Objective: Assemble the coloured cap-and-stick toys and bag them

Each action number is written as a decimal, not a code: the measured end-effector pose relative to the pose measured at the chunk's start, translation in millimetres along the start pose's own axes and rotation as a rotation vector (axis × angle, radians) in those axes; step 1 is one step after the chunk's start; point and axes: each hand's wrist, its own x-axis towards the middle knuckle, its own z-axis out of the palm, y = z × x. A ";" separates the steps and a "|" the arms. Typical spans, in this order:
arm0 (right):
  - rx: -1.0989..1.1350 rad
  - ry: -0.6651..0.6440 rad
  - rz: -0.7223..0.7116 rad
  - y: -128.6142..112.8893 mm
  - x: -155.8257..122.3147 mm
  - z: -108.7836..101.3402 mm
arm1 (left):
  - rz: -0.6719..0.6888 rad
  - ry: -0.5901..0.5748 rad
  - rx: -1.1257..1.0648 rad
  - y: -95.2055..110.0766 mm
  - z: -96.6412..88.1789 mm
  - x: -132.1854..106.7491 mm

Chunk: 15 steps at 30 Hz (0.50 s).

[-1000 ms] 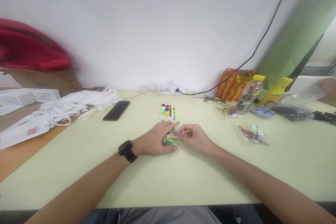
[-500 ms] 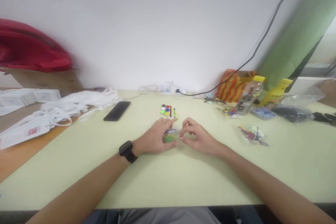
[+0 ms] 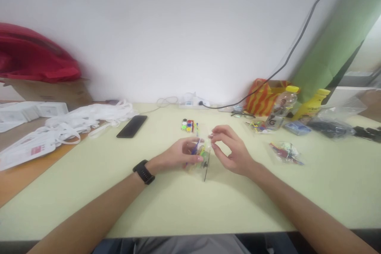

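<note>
since half a sec ago the clear bag (image 3: 199,168) has come up off its flat lie & now stands tilted nr the middle of the table (image 3: 178,210), small coloured pcs (image 3: 204,154) inside; a thin dark strip (image 3: 206,168) shows along its right side, too blurred to ID. left hand (image 3: 175,155), half closed, has the bag btwn thumb & fingers. right hand (image 3: 235,152) went up too: thumb & index curved, tips nearly together by the bag's upper edge, can't tell if they've got hold of it. just beyond lie loose discs (image 3: 188,129) & sticks (image 3: 193,127). phone (image 3: 131,126) off to the left, 2nd bag (image 3: 286,153) well to the right.
</note>
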 end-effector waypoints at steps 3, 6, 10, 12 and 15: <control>0.011 0.098 0.058 0.1 1.4 0.2 | 0.067 0.115 0.058 3.1 8.5 -0.6; 0.087 0.166 0.145 3.9 2.7 -1.5 | 0.213 0.331 0.141 6.5 12.9 0.1; 0.174 0.060 0.226 10.4 1.8 -2.1 | 0.285 0.380 0.259 9.1 14.0 0.7; 0.196 -0.014 0.251 11.6 0.9 -1.2 | 0.248 0.346 0.273 8.1 14.4 0.8; 0.207 -0.078 0.298 10.4 0.7 0.0 | 0.199 0.328 0.229 6.1 15.5 1.1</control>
